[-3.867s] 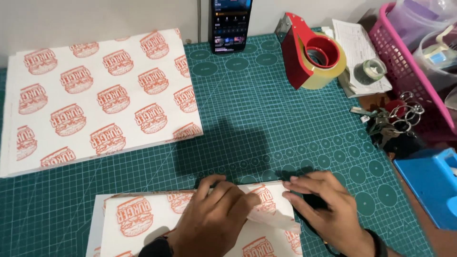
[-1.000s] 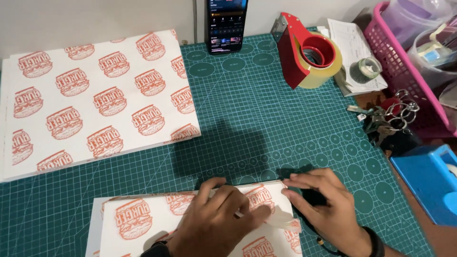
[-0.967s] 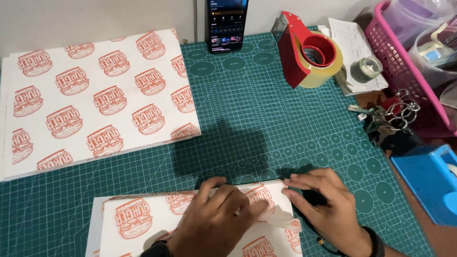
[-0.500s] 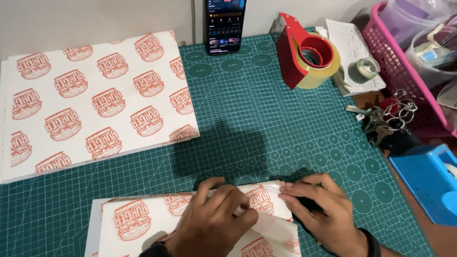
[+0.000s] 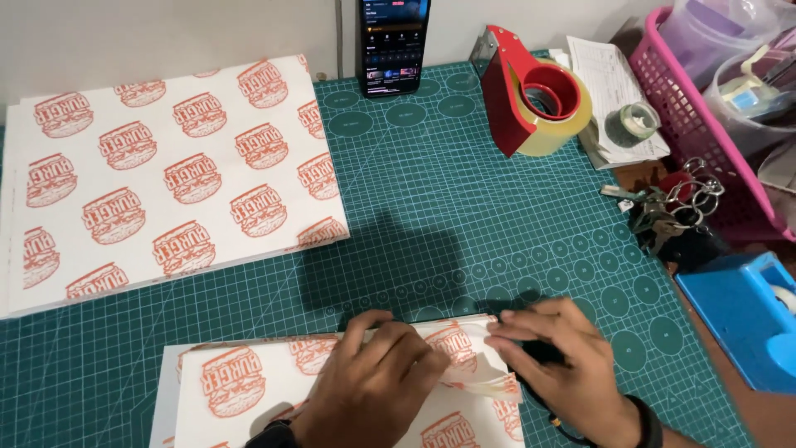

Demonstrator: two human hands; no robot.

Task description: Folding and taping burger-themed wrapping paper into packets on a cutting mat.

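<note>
Nearest the camera, the left hand (image 5: 377,382) lies flat, fingers spread and gripping nothing, pressing on a folded sheet of printed paper (image 5: 240,390) white with orange burger marks; the right hand (image 5: 564,365) rests just beside it at the sheet's right edge, its fingertips (image 5: 497,330) pinching a strip of clear tape (image 5: 481,382) against the paper, so its grip is closed on the tape; the sheet lies at the near edge of a green gridded cutting mat (image 5: 431,216) that covers the tabletop; its lower part is cut off by the frame, and a dark thing under the right palm cannot be made out; to the right, a blue tape dispenser (image 5: 738,319) runs out of view; beyond it lie a bunch of keys (image 5: 663,211); farther left sits a stack of the same printed paper (image 5: 166,178), well apart from the hands; at the far side stand a red tape dispenser (image 5: 531,95) holding a yellowish roll, a small tape roll (image 5: 632,124) on some papers (image 5: 609,83), and a pink basket (image 5: 692,124) with plastic tubs, partly cut off; a phone (image 5: 392,37) leans upright against the pale wall, its top out of frame
</note>
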